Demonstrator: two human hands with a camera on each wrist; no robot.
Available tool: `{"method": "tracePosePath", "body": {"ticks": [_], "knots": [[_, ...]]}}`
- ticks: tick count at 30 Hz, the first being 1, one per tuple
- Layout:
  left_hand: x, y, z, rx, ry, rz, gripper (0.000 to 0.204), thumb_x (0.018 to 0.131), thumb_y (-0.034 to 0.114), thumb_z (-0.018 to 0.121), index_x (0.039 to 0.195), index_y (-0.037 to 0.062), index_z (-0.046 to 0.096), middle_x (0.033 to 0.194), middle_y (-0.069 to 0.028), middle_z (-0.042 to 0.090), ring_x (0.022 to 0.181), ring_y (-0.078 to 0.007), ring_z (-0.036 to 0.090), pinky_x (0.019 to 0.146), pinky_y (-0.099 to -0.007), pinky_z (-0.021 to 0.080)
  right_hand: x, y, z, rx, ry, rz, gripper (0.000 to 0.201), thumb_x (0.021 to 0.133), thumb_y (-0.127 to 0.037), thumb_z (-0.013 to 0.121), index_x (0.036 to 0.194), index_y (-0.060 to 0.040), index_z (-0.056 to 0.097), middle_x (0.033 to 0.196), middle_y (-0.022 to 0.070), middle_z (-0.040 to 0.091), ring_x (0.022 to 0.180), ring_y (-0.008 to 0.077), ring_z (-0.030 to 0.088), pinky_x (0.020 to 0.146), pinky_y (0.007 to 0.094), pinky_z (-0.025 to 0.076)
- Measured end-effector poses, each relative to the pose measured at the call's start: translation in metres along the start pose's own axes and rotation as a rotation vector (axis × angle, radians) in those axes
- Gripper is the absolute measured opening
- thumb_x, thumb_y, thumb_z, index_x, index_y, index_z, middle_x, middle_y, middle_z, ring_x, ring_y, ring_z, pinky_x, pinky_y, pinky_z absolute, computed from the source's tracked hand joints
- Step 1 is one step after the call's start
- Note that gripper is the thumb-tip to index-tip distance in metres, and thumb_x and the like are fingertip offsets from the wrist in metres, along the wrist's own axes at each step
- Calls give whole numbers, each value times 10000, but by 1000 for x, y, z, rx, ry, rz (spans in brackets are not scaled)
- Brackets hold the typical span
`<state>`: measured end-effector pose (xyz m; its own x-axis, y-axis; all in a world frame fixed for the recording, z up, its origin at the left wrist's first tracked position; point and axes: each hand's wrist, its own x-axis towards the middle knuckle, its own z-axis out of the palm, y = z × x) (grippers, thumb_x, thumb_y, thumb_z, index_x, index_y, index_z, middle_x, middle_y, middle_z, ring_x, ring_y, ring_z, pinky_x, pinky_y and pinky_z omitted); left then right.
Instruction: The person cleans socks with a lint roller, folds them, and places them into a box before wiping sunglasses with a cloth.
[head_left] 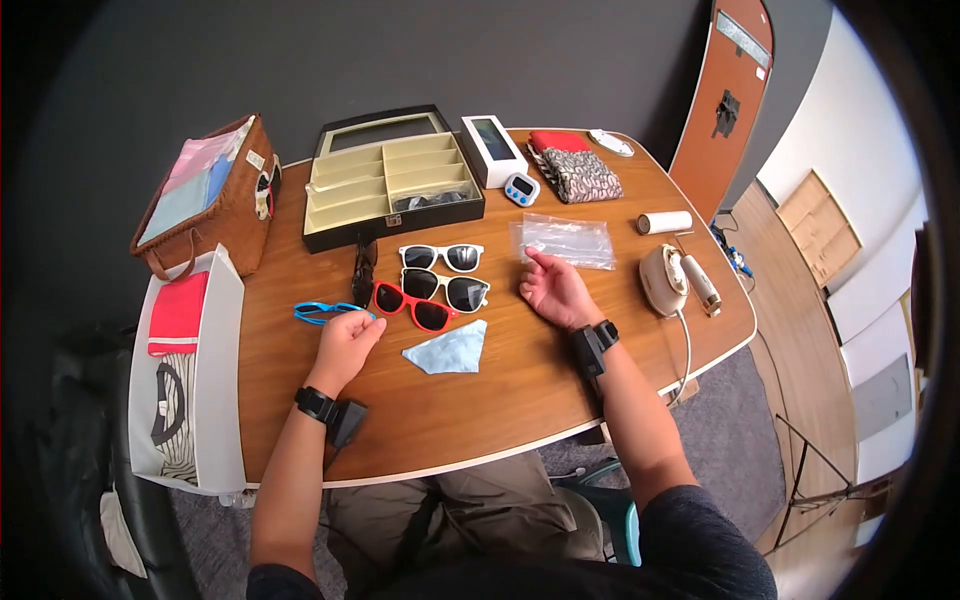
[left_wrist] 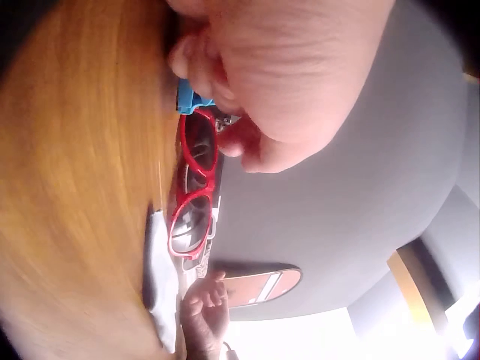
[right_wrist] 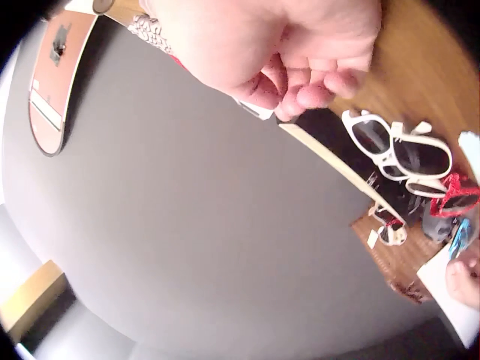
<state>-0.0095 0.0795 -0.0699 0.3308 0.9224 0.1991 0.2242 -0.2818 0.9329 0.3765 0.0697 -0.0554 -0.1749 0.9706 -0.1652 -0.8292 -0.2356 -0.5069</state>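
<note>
My left hand [head_left: 347, 350] is at the near end of the blue sunglasses [head_left: 318, 313], its curled fingers gripping the frame low over the table. In the left wrist view, a bit of the blue frame [left_wrist: 193, 99] shows under the fingers; the rest is hidden. My right hand [head_left: 560, 292] rests palm up with loosely curled fingers and holds nothing, beside a clear plastic bag [head_left: 575, 243]. Between the hands lie white sunglasses [head_left: 441, 258], cream sunglasses [head_left: 445, 288], red sunglasses [head_left: 415, 307] and a light blue cloth [head_left: 447, 348]. Dark sunglasses [head_left: 364, 272] stand just beyond the blue pair.
Behind the sunglasses is an open compartment case [head_left: 395, 230] with dark eyewear inside. A brown basket [head_left: 225, 225] and a white bin [head_left: 215, 400] of folded fabric flank the left. A timer [head_left: 521, 189], white box [head_left: 494, 152], folded fabrics [head_left: 580, 175] and a corded white appliance [head_left: 662, 281] stand rightward.
</note>
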Motion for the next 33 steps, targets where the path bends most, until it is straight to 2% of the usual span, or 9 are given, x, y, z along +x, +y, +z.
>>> {"method": "tracePosePath", "body": {"ticks": [7,8,11,15,18,21,26,29,33], "knots": [[2,17,7,227,8,73,339,913,148,724,675,-12,543,519,-45,428,495,-114,352,470,-336,286,10,-5,2,-275,18,100,134,1025,-153,544,1069,-68,638,824,29,661,745,147,622,726,304,520],[1,17,6,240,-9,81,339,941,153,707,689,-6,544,551,27,397,542,-65,333,482,-303,263,10,-6,8,-282,20,97,134,1025,-153,544,1069,-68,638,824,29,661,745,147,622,726,304,520],[1,17,6,227,3,57,343,937,153,711,684,-6,542,555,20,402,546,-70,335,485,-304,270,12,-14,32,-544,183,155,134,1014,-180,555,1068,-94,642,813,4,643,738,130,610,703,283,504],[2,11,5,231,21,94,344,935,155,713,685,-6,539,556,17,405,553,-68,338,487,-305,277,14,-28,81,-596,55,6,154,1015,-216,555,1080,-107,643,810,-15,630,725,104,591,686,272,472],[2,10,4,220,15,90,325,918,173,716,696,-13,568,542,-79,476,504,-133,405,480,-339,322,13,-25,99,-607,42,-148,156,1012,-226,576,1064,-98,649,806,-17,620,742,99,595,687,258,466],[2,11,6,172,21,58,321,918,180,717,699,-10,578,549,-84,495,502,-140,424,485,-342,339,24,-13,76,-654,6,-186,165,1018,-214,568,1070,-85,655,815,-18,614,757,97,599,691,247,474],[0,21,5,182,41,57,315,917,200,720,709,-6,604,551,-92,533,490,-151,450,480,-352,349,19,27,50,-891,209,-187,160,1011,-159,562,1081,-62,668,816,2,631,705,88,579,635,214,463],[0,25,4,179,55,61,320,917,182,716,696,-7,583,535,-83,502,482,-147,422,474,-348,335,18,38,34,-1068,102,-262,140,998,-109,573,1077,-31,659,800,-8,633,691,74,561,620,222,450],[0,21,4,162,66,84,351,910,154,710,662,-6,521,522,-85,449,477,-155,371,469,-356,310,13,45,26,-1230,126,-307,128,990,-75,584,1052,-4,671,812,-8,648,719,59,569,644,219,459]]}}
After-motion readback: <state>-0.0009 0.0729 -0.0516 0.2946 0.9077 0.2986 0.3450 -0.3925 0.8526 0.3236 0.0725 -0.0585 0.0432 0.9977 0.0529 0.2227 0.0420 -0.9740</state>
